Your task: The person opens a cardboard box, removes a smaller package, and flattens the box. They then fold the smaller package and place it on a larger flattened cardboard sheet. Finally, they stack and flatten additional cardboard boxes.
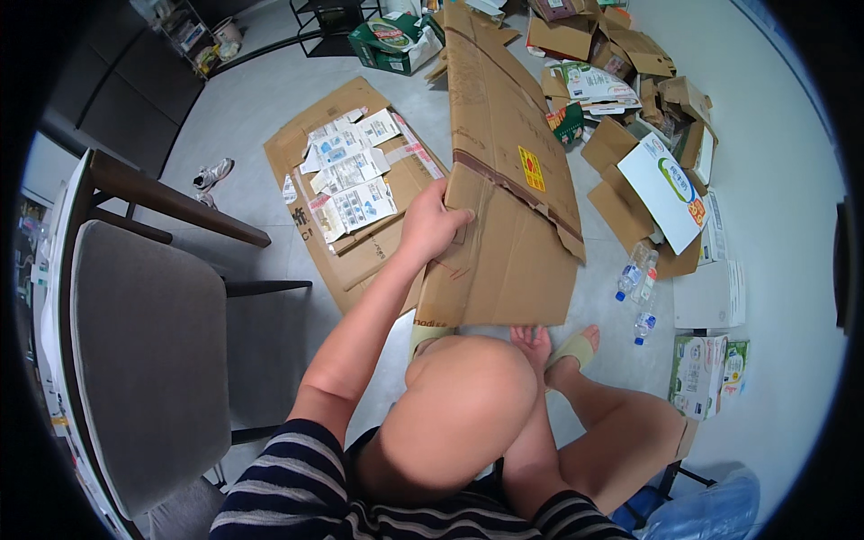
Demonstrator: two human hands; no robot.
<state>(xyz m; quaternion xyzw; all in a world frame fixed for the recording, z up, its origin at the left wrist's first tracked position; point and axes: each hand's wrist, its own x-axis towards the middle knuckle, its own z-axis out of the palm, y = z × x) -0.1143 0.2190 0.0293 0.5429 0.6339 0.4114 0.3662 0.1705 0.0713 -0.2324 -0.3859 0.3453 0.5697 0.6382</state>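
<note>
A large brown cardboard sheet (513,202), creased and torn along a taped seam, stands tilted up before my knees. It carries a yellow and red sticker (531,169). My left hand (435,219) grips its left edge, thumb on the near face. Low between my legs, my right hand (532,343) is at the sheet's bottom edge; the fingertips are partly hidden, so I cannot tell whether they grip it. Left of the sheet lies a stack of flattened cardboard (378,260), topped by flattened white printed cartons (354,209).
Opened boxes (607,50) are heaped at the far right. Nearer are a white-flapped carton (665,192) and several plastic bottles (644,320). A grey chair (148,351) stands at left beside a table leg (182,199). A green carton (388,40) and a shoe (214,173) lie farther off.
</note>
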